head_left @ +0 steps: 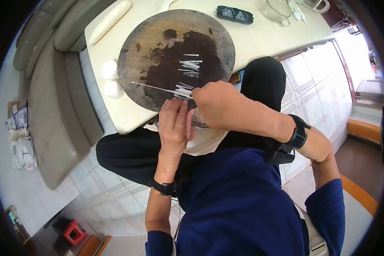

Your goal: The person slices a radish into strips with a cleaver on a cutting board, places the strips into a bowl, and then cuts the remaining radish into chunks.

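Observation:
A round, dark-stained cutting board (pixel 158 47) lies at the table's near edge. My right hand (pixel 219 104) is closed round the handle of a knife (pixel 155 87), whose thin blade points left across the near part of the board. Just below the blade, my left hand (pixel 174 119) presses its fingertips together on white pieces (pixel 183 90) at the board's near edge; what lies under the fingertips is hidden. Farther up the board, thin white strips (pixel 190 65) lie in a loose pile on the wet dark patch.
On the pale table (pixel 251 42) are a long white radish-like root (pixel 111 21), two white round objects (pixel 110 69) left of the board, a black device (pixel 234 15) and a glass cup (pixel 277 12). A grey sofa (pixel 57 106) stands at the left.

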Available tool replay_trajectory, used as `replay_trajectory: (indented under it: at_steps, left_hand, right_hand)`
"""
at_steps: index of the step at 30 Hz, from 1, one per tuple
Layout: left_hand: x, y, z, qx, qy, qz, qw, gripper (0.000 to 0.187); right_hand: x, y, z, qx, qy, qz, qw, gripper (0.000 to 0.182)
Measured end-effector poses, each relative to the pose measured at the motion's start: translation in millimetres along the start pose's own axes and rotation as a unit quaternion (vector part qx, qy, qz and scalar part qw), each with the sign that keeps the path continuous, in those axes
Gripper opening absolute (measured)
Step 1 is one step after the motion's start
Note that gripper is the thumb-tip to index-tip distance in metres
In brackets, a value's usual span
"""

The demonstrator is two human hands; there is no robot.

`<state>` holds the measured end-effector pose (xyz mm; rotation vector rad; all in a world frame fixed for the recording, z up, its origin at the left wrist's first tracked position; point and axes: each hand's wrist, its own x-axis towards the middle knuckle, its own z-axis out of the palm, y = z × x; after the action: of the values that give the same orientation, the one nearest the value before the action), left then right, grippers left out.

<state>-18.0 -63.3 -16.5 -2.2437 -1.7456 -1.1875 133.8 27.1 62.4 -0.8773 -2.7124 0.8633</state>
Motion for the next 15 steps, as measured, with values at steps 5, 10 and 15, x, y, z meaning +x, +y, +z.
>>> replay_trajectory:
  at_steps: [5, 10, 15]
  left_hand:
    - [1, -1, 0, 0.004, 0.003, 0.008, 1.0, 0.033]
    - [0, 0, 0, 0.004, -0.001, 0.003, 1.0, 0.032]
    - [-1, 2, -1, 0.002, -0.007, -0.014, 1.0, 0.031]
  right_hand:
    - [-10, 3, -10, 0.002, -0.035, 0.02, 0.999, 0.009]
    - [-13, 1, -11, 0.001, -0.029, 0.009, 1.0, 0.008]
    - [-6, -3, -4, -0.02, -0.017, -0.007, 1.0, 0.009]
